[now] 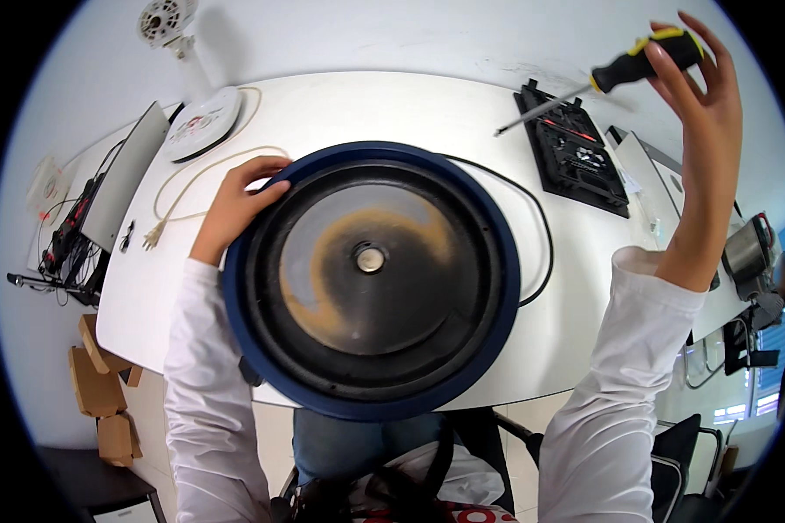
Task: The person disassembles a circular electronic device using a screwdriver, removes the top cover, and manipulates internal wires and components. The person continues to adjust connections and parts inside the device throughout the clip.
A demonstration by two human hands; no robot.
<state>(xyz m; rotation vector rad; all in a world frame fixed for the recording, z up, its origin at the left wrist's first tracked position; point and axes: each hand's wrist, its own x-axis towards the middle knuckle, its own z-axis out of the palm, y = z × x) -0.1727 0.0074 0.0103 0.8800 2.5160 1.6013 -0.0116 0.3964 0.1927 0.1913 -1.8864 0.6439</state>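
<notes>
A round electric cooker base (384, 314) with a dark blue rim lies at the table's near edge. Its black and grey plate carries brown stains, and a small metal disc sits at the centre. My left hand (242, 199) grips the rim at its upper left, thumb and fingers curled on the edge. Raised high at the right, my right hand (694, 80) is closed round the black and yellow handle of a screwdriver (628, 70). The metal shaft slants down to the left, its tip apart from the cooker base.
An opened black tool case (576, 152) lies at the far right of the white table (340, 105). A black cable runs right of the cooker base. At the back left stands a white fan (202, 122), with a beige plug (155, 235) nearby. Cardboard boxes (96, 383) lie lower left.
</notes>
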